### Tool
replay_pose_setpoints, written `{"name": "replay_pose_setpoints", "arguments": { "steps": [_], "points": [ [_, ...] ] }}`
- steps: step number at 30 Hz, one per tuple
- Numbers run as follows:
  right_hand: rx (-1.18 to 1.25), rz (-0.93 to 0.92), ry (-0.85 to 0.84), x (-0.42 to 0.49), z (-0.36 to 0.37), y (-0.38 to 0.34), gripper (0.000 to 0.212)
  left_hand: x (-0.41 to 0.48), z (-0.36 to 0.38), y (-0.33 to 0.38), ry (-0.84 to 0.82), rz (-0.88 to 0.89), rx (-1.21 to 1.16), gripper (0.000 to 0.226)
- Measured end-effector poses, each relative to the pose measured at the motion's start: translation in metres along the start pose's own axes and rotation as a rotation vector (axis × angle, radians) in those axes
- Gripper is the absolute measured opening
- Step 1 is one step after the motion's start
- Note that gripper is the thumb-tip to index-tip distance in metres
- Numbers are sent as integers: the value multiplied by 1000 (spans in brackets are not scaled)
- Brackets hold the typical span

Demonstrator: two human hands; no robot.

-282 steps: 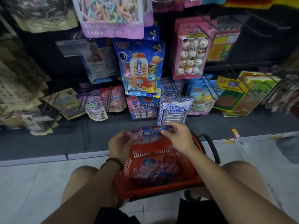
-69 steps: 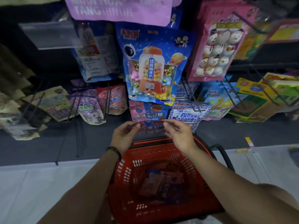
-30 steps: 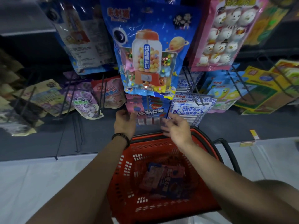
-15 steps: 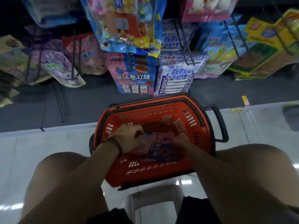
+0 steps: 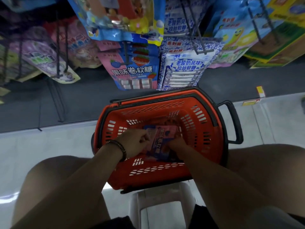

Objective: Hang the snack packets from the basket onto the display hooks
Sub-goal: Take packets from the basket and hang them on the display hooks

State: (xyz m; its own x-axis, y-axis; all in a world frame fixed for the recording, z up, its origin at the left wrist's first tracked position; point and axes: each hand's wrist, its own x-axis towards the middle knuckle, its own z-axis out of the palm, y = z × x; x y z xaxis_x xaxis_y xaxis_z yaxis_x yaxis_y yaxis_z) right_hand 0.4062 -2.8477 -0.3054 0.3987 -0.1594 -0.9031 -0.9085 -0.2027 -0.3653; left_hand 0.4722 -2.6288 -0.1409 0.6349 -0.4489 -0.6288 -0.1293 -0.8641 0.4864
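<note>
A red plastic basket point(image 5: 194, 116) stands on the floor between my knees. Inside it lies a pink and blue snack packet point(image 5: 162, 138). My left hand point(image 5: 133, 142) grips the packet's left edge with curled fingers. My right hand point(image 5: 179, 145) holds its lower right edge, partly hidden under the packet. Straight ahead above the basket, a matching pink and blue packet point(image 5: 132, 66) hangs on a display hook point(image 5: 125, 53).
A blue and white packet point(image 5: 183, 65) hangs right of the matching one. Purple and pink packets point(image 5: 49, 57) hang at left, yellow boxes point(image 5: 280, 38) at right. A black basket handle point(image 5: 234, 123) sticks out right. A white stool point(image 5: 163, 207) sits under me.
Both hands left the hook, where a packet now hangs, and dropped into the basket. They have closed on another packet there. My view tilted down.
</note>
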Motion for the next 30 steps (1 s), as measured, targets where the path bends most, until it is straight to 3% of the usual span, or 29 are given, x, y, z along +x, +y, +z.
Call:
{"name": "replay_pose_setpoints", "arguments": {
  "steps": [3,7,12,16,19,20,22,24,26,28,30],
  "points": [
    [-40,11,-6,-21,-7,-13,11,-1,-5,-1,8,-26,-21,10],
    [1,-119,-18,-35,-13,-26,16,-7,-11,-1,28,-69,9,7],
    [57,-252,-30,-114,-39,-65,23,-26,-13,4,91,-98,-2,23],
    [203,-266,-147,-176,-63,-80,16,-58,-43,12,240,-127,-72,57],
    [193,-361,-271,-224,-83,-96,18,-94,-61,26,338,-23,-174,91],
    [179,-391,-296,-239,-89,-101,18,-108,-64,32,338,31,-224,90],
    [158,-442,-342,-267,-98,-112,20,-133,-64,45,328,125,-325,64],
    [128,-486,-346,-287,-105,-119,45,-147,-58,53,317,212,-457,36],
    [125,-526,-359,-306,-108,-120,56,-153,-48,49,325,240,-625,32],
    [287,-568,-433,-312,-110,-110,55,-161,-36,49,369,227,-748,27],
    [499,-600,-537,-311,-110,-93,75,-170,-24,55,503,195,-869,23]
  ]
}}
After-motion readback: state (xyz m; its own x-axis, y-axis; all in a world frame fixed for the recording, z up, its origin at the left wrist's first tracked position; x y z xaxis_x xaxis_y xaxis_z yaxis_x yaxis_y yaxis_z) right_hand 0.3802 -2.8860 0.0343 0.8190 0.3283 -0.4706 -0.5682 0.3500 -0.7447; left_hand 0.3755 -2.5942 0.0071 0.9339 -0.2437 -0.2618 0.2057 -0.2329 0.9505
